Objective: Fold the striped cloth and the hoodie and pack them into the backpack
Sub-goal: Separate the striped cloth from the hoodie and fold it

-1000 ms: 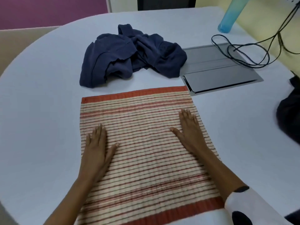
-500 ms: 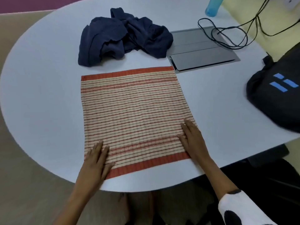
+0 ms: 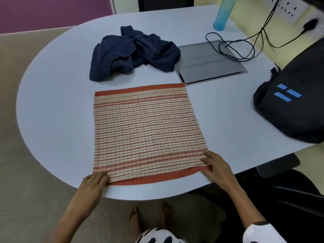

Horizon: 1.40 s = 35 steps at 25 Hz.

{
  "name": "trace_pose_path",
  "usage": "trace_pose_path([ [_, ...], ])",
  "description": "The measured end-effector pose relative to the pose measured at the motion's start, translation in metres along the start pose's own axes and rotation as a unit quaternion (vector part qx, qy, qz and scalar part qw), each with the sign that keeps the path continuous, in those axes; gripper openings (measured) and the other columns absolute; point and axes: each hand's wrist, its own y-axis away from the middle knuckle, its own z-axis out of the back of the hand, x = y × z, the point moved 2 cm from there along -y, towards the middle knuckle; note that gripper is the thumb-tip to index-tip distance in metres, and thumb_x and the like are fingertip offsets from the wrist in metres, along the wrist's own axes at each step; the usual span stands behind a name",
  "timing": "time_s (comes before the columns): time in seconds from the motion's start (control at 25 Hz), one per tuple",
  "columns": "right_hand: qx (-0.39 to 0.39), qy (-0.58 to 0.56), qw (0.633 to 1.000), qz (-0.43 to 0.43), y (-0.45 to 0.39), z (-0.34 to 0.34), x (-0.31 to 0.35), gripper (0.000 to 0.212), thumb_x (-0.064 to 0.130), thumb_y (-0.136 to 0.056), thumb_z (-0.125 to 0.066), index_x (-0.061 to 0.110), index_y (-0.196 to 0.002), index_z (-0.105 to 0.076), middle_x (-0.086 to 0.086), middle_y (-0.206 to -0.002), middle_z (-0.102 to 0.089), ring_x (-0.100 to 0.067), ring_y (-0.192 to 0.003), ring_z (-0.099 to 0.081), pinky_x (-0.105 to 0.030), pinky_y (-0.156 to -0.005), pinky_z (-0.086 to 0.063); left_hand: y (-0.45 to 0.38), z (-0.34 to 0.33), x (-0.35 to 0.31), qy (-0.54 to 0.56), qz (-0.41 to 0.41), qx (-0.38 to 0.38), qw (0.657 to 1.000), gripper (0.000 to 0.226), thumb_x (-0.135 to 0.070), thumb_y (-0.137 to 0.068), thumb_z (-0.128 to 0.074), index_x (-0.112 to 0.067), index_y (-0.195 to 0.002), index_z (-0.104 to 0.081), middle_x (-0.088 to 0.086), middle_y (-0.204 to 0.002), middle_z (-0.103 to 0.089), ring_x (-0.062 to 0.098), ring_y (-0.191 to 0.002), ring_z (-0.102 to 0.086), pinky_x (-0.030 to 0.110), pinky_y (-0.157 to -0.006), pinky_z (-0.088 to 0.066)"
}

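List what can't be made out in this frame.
- Backpack, head view: its right side is cut off by the frame edge; no opening shows.
- Hoodie: crumpled, hood and sleeves indistinguishable.
- Left hand grip on the striped cloth: fingertips curl under the corner, hidden.
- Bottle: top cut off.

The person wears a white garment with black blotches, seen at the right sleeve (image 3: 261, 232) and at the near middle of the view. The left forearm (image 3: 78, 207) is bare. What may be a ring shows on the left hand (image 3: 93, 183); blur leaves that uncertain. Both feet (image 3: 150, 216) are bare.
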Motion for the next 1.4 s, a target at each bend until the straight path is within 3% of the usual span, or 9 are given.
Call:
trace_pose_path([
  [0.16,-0.051,0.043,0.997,0.038,-0.014,-0.005,0.003,0.031,0.007,-0.076,-0.074,0.012,-0.107,-0.071,-0.008,-0.120,-0.066,-0.028,-0.111,-0.060,-0.042,-0.092,-0.052,-0.016,0.018,-0.004,0.002,0.065,-0.050,0.997,0.053,0.009,-0.050,-0.080,-0.016,-0.089,-0.054,0.004,-0.082,-0.063,0.027,-0.068,-0.061,0.044,-0.066,-0.048],
  [0.28,-0.075,-0.102,0.991,-0.033,-0.031,0.014,0.010,0.017,0.008,-0.079,-0.072,0.016,-0.094,-0.075,0.001,-0.100,-0.070,-0.016,-0.097,-0.061,-0.025,-0.083,-0.046,-0.041,0.043,0.003,0.075,0.140,-0.094,0.983,0.034,0.008,-0.062,-0.075,-0.013,-0.084,-0.058,0.003,-0.078,-0.061,0.024,-0.066,-0.057,0.040,-0.067,-0.042],
  [0.44,-0.092,-0.423,0.892,-0.129,-0.068,0.044,0.017,0.016,0.007,-0.077,-0.075,0.020,-0.086,-0.077,0.005,-0.087,-0.076,-0.006,-0.087,-0.069,-0.018,-0.080,-0.049,-0.078,0.074,0.023,0.193,0.223,-0.159,0.942,0.026,0.006,-0.075,-0.067,-0.007,-0.096,-0.058,0.006,-0.092,-0.061,0.022,-0.065,-0.060,0.037,-0.067,-0.047],
  [0.56,-0.119,-0.566,0.806,-0.123,-0.101,0.064,0.023,0.025,0.020,-0.063,-0.082,0.013,-0.086,-0.077,-0.005,-0.085,-0.076,-0.016,-0.084,-0.071,-0.021,-0.075,-0.056,-0.102,0.091,0.040,0.295,0.284,-0.217,0.886,0.019,-0.002,-0.086,-0.059,-0.010,-0.103,-0.055,0.005,-0.093,-0.060,0.022,-0.075,-0.060,0.013,-0.058,-0.044],
  [0.64,-0.114,-0.601,0.782,-0.118,-0.127,0.073,0.026,0.044,0.038,-0.049,-0.088,0.013,-0.082,-0.078,-0.010,-0.085,-0.075,-0.021,-0.080,-0.072,-0.024,-0.070,-0.057,-0.119,0.096,0.054,0.325,0.303,-0.249,0.861,0.018,-0.007,-0.090,-0.058,-0.013,-0.106,-0.056,0.006,-0.091,-0.062,0.024,-0.079,-0.059,0.005,-0.058,-0.042],
  [0.8,-0.143,-0.589,0.782,-0.147,-0.189,0.078,0.029,0.073,0.052,-0.030,-0.092,0.008,-0.087,-0.075,-0.008,-0.084,-0.075,-0.021,-0.075,-0.072,-0.025,-0.064,-0.057,-0.170,0.099,0.093,0.381,0.329,-0.261,0.823,0.027,-0.019,-0.091,-0.060,-0.012,-0.117,-0.062,0.008,-0.099,-0.065,0.025,-0.083,-0.062,0.024,-0.072,-0.049],
  [1.0,-0.176,-0.570,0.778,-0.198,-0.252,0.083,0.029,0.058,0.036,-0.042,-0.085,0.006,-0.090,-0.073,-0.005,-0.082,-0.075,-0.027,-0.083,-0.071,-0.025,-0.064,-0.057,-0.236,0.097,0.125,0.572,0.354,-0.256,0.694,0.030,-0.013,-0.085,-0.066,-0.007,-0.115,-0.064,0.008,-0.105,-0.066,0.024,-0.092,-0.063,0.029,-0.081,-0.050],
  [1.24,-0.201,-0.518,0.797,-0.236,-0.319,0.065,0.036,0.034,0.018,-0.067,-0.078,0.004,-0.097,-0.071,-0.012,-0.095,-0.071,-0.028,-0.089,-0.069,-0.038,-0.083,-0.057,-0.301,0.070,0.168,0.529,0.392,-0.242,0.713,0.018,-0.020,-0.086,-0.066,-0.014,-0.103,-0.066,0.004,-0.101,-0.067,0.023,-0.092,-0.064,0.041,-0.088,-0.053],
  [1.4,-0.218,-0.433,0.835,-0.261,-0.350,0.053,0.039,0.023,0.018,-0.077,-0.077,0.007,-0.096,-0.072,-0.005,-0.090,-0.072,-0.023,-0.086,-0.069,-0.036,-0.082,-0.057,-0.317,0.056,0.182,0.485,0.409,-0.240,0.735,0.018,-0.024,-0.088,-0.064,-0.015,-0.103,-0.066,0.003,-0.101,-0.065,0.025,-0.094,-0.063,0.040,-0.087,-0.052],
])
